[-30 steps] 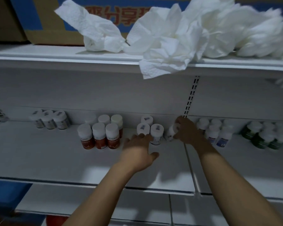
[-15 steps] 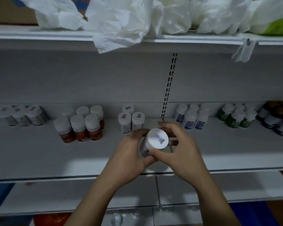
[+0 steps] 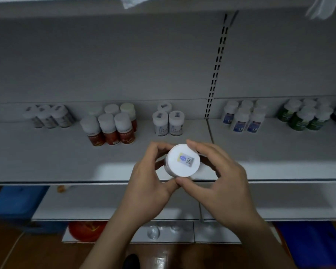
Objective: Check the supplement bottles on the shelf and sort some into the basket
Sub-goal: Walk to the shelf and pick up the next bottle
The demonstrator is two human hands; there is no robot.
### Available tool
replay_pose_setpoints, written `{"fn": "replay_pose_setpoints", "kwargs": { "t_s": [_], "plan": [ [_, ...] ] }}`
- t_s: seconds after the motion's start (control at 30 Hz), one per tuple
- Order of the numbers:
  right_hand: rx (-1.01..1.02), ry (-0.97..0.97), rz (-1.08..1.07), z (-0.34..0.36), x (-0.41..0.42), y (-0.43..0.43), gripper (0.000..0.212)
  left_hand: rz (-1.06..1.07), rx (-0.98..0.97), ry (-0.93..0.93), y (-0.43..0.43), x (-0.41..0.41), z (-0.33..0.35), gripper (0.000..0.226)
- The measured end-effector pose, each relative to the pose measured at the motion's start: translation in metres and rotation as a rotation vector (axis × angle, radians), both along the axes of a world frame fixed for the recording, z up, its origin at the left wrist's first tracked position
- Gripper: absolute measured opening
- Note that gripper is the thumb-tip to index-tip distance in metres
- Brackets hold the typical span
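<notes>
Two grips hold a white bottle in front of the shelf.
The left grip and right grip curl round the bottle's sides, its white cap with a small sticker facing the camera. At the back of the shelf stand groups of bottles: grey-label bottles at the left, red-label bottles, three white bottles just behind the held one, then blue-label bottles and green bottles to the right of the slotted upright.
</notes>
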State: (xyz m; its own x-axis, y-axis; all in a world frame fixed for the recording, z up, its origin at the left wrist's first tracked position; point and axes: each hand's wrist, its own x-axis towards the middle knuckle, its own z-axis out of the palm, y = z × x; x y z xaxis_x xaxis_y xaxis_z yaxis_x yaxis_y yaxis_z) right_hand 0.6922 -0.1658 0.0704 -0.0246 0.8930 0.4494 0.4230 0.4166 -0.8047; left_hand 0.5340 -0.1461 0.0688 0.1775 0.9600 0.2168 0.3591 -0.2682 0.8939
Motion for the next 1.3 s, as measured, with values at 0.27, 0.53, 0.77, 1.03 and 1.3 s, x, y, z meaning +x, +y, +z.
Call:
{"fn": "replay_pose_setpoints", "kwargs": {
  "t_s": [0.27, 0.53, 0.77, 1.03, 1.3],
  "plan": [
    [0.022, -0.069, -0.012, 0.002, 0.000, -0.001, 0.061, 0.007, 0.020, 0.000, -0.006, 0.002, 0.000, 0.050],
    [-0.143, 0.151, -0.093, 0.001, 0.002, -0.004, 0.046, 0.097, 0.162, 0.198, -0.014, 0.006, -0.002, 0.048],
    [-0.507, 0.736, -0.027, 0.004, 0.012, 0.005, 0.015, 0.004, 0.119, 0.190, -0.016, 0.005, -0.003, 0.050],
    [-0.564, 0.764, -0.026, -0.001, 0.015, 0.006, 0.017, -0.012, 0.093, 0.207, -0.015, 0.003, -0.009, 0.058],
    [-0.522, 0.663, 0.160, -0.008, 0.028, 0.008, 0.035, 0.021, -0.043, 0.000, -0.023, 0.002, -0.011, 0.038]
  ]
}}
